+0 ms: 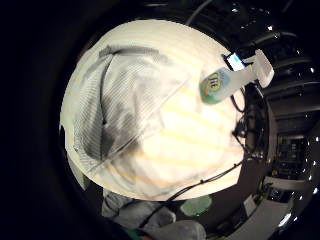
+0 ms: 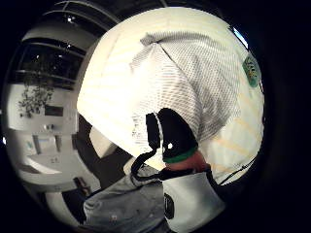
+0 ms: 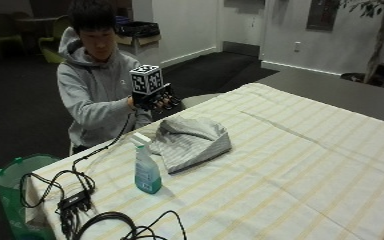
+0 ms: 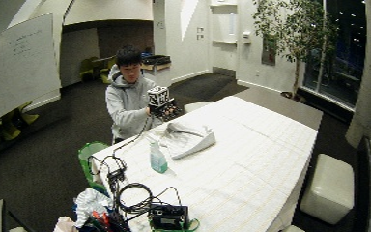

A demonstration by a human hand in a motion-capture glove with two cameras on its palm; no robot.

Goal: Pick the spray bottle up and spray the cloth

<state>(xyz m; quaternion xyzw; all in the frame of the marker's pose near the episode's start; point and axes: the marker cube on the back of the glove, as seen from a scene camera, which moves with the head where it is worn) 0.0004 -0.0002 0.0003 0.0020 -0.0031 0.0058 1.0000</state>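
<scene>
The outside view looked across the table (image 3: 298,165) from near its corner toward the seated person, the wide one stood farther back and higher, and both palm views looked down on the cloth (image 1: 125,100) and spray bottle (image 1: 220,85).

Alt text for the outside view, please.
A seated person holds the gloved right hand raised above the table edge, holding nothing. On the striped tablecloth a spray bottle stands upright beside a crumpled grey cloth, untouched.
</scene>
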